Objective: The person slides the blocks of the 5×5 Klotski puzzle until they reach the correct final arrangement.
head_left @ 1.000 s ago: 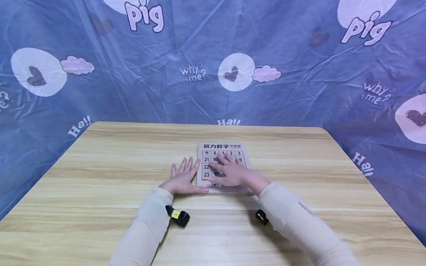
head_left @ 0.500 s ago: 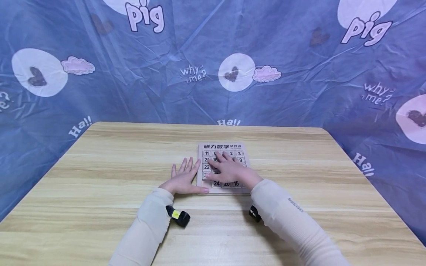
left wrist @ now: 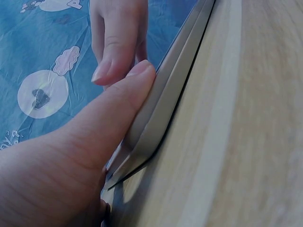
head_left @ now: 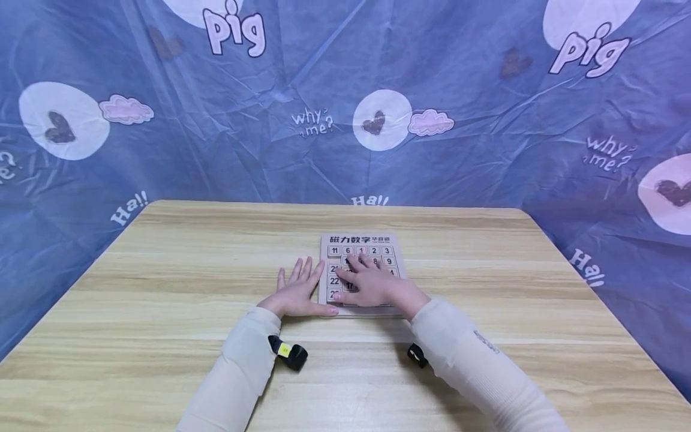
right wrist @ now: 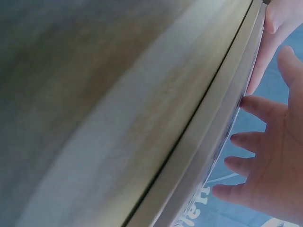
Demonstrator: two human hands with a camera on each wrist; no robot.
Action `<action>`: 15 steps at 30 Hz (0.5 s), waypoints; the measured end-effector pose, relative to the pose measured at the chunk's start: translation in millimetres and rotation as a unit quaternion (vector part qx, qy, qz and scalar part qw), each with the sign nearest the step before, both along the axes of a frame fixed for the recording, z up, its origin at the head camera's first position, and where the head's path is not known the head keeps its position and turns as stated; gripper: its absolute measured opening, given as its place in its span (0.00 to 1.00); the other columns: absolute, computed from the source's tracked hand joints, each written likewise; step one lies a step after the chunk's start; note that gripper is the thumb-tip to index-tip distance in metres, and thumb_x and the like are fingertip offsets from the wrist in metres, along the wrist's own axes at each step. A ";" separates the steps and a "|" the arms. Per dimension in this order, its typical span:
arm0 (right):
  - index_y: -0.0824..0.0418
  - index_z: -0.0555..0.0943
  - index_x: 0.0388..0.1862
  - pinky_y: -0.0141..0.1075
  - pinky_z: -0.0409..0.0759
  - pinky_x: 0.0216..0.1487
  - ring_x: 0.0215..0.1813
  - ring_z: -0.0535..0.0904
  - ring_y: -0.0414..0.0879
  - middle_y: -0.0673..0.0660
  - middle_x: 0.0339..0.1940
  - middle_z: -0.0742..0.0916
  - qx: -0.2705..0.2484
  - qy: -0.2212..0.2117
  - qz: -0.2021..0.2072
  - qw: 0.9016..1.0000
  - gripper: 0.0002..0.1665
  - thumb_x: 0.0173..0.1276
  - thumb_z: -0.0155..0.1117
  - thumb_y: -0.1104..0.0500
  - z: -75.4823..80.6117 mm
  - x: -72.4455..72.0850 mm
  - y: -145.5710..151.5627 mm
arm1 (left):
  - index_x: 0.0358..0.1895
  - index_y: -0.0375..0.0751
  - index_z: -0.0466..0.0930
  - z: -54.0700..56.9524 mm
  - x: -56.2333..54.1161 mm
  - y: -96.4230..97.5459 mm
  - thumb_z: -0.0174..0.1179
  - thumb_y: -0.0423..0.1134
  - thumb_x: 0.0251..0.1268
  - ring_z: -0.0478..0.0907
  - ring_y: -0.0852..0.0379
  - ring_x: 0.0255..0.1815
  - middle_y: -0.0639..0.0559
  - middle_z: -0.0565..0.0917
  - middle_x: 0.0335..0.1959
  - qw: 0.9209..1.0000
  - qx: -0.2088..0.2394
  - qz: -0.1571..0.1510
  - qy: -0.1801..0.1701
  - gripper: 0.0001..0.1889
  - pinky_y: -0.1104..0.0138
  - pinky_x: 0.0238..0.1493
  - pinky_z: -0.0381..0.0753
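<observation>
A pale number slide puzzle [head_left: 367,311], with dark characters across its top, lies flat on the table. My right hand [head_left: 372,285] is spread over the tiles, hiding many of them. In the right wrist view, one extended fingertip of the right hand [right wrist: 274,153] meets the board face; its other fingers look slightly off it. My left hand [head_left: 297,298] lies at the board's left side, fingers spread, thumb on the lower left corner. The left wrist view shows that thumb [left wrist: 137,80] against the board edge [left wrist: 163,111]. A gap sits below tile 11 [head_left: 335,251], above tile 21.
The wood-grain table [head_left: 178,270] surrounds the board on all sides. Behind it hangs a blue printed cloth [head_left: 243,132]. Black wrist cameras sit on the left wrist [head_left: 294,355] and right wrist [head_left: 417,355], close above the tabletop.
Tiles 21, 22 and 23 have slid toward me, so the gap moved from the bottom left corner to below 11. The right hand shifted left, then slightly nearer. The left hand stayed still.
</observation>
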State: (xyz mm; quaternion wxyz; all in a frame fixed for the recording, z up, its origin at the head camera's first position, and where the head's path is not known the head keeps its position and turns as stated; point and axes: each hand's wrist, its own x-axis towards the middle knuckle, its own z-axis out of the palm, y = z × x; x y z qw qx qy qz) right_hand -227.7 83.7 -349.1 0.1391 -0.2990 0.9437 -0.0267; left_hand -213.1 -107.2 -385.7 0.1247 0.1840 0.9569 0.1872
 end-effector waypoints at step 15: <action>0.47 0.57 0.65 0.59 0.43 0.58 0.66 0.40 0.58 0.59 0.67 0.50 -0.010 0.009 0.014 1.000 0.40 0.57 0.38 0.29 0.7 8.7 3.4 | 0.67 0.48 0.33 -0.6 0.5 -0.2 0.51 0.73 0.37 0.24 0.46 0.64 0.42 0.33 0.66 1.000 -0.003 -0.001 0.000 0.57 0.46 0.55 0.21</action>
